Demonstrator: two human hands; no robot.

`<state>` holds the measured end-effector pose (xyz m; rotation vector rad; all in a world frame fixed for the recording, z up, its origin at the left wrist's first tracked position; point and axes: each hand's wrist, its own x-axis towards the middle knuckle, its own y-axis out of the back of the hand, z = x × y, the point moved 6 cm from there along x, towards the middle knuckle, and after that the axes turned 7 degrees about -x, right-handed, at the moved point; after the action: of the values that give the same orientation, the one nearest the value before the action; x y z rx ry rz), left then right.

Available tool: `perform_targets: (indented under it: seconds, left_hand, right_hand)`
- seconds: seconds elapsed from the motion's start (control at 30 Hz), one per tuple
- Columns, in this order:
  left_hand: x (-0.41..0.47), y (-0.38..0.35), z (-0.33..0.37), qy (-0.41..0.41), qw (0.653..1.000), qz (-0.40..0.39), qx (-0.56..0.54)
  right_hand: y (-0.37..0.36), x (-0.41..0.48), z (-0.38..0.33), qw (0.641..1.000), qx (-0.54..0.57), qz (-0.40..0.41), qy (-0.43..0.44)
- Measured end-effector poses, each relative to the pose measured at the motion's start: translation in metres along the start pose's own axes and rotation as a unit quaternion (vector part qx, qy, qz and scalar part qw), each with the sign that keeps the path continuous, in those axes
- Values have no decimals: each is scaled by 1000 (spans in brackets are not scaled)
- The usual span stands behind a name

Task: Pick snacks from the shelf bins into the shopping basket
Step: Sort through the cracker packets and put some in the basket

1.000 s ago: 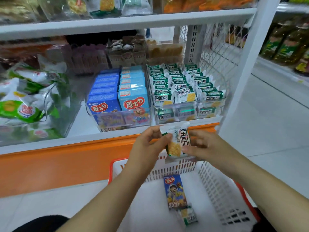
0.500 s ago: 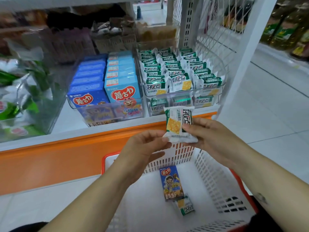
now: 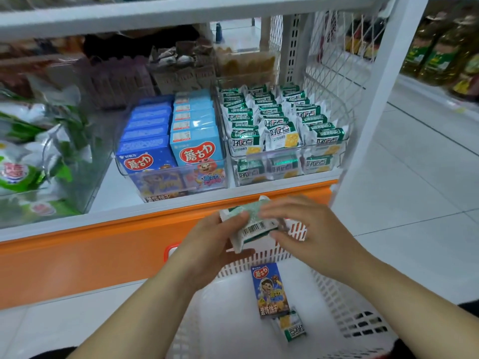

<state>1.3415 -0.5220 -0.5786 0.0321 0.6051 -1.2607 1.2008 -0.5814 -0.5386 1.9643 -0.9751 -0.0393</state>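
The left grip point(image 3: 207, 244) pinches a cracker packet point(image 3: 250, 225), thumb pressed on its upper face and fingers curled under its left end. The right grip point(image 3: 308, 229) closes on the same packet from the other side, with fingers laid over the top and the thumb tucked below the right end, though motion blur softens those fingertips. The packet is tilted, its barcode side turned up, and it is held in the air just above the far rim of the shopping basket point(image 3: 337, 294), in front of the orange shelf front point(image 3: 103, 244). The basket is white slatted plastic with an orange rim. On its floor a dark blue box point(image 3: 269, 291) lies flat, label up. A second cracker packet point(image 3: 291, 325) lies just below the box and touches its lower corner. On the shelf behind the hands stands a clear bin of green-and-white packets point(image 3: 280, 125), set in rows on edge. Just to its left is a clear bin of boxes point(image 3: 171, 172), with one row of dark blue and one of light blue. Further left, another clear bin holds green-and-white bags point(image 3: 26, 156). Blurred goods fill the back of the shelf. Past the white upright on the right, bottles point(image 3: 440, 47) line a distant shelf above the tiled floor point(image 3: 414, 190).
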Motion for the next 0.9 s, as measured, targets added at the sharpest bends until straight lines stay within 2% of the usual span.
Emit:
perform_targets:
  seconds: [0.1, 0.17, 0.23, 0.37, 0.5, 0.73, 0.9]
  left_hand:
    - [1, -2, 4, -22, 1000, -10, 2]
    - [-1, -7, 6, -41, 999, -33, 11]
    - [-1, -10, 7, -53, 998, -40, 16]
    - [1, -10, 9, -67, 997, -30, -2]
    - [4, -2, 9, -82, 995, 15, -48]
    - [6, 5, 15, -98, 994, 41, -38]
    - [6, 4, 15, -60, 997, -7, -48]
  right_hand:
    - [12, 5, 14, 978, 142, 75, -130]
    - [9, 7, 28, 947, 229, 68, -217]
    - [3, 6, 35, 926, 273, 47, -258]
    - [2, 3, 38, 904, 322, 45, -277]
    - [1, 1, 39, 889, 354, 47, -287]
    - [6, 4, 37, 904, 339, 43, -258]
    - [10, 6, 41, 914, 324, 52, -239]
